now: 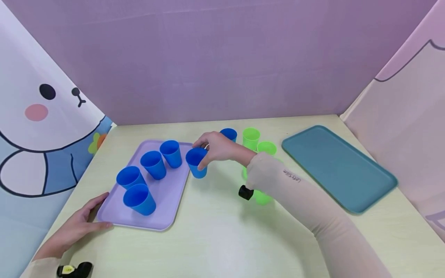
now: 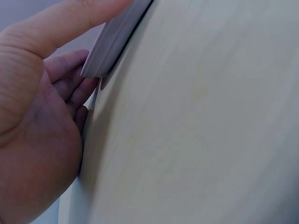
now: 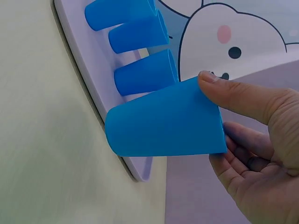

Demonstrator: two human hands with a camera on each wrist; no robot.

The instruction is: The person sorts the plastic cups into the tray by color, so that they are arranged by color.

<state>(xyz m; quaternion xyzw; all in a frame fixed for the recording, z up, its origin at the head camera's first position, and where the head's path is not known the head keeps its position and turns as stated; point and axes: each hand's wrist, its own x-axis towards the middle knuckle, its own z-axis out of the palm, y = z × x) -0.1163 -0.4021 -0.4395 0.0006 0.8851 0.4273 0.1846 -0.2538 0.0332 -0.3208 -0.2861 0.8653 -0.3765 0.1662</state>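
Observation:
My right hand [image 1: 222, 147] pinches a blue cup [image 1: 196, 164] at its rim, thumb on the near side and fingers behind. Upright beside the right edge of the lilac tray [image 1: 168, 202], the held cup overlaps that edge in the right wrist view. Several other blue cups [image 1: 153, 165] stand upright on the tray, two of them close together near its front. At the tray's near left corner, my left hand [image 1: 74, 229] has its thumb along the front edge and its extended fingers at the left side. Another blue cup [image 1: 228, 134] stands behind my right hand, partly hidden.
Several green cups [image 1: 251, 137] stand right of centre, some hidden under my right forearm. A teal tray [image 1: 338, 168] lies on the right side of the pale wooden table [image 1: 215, 239]. A purple cloth [image 1: 222, 61] rises behind the table, with printed cloths at both sides.

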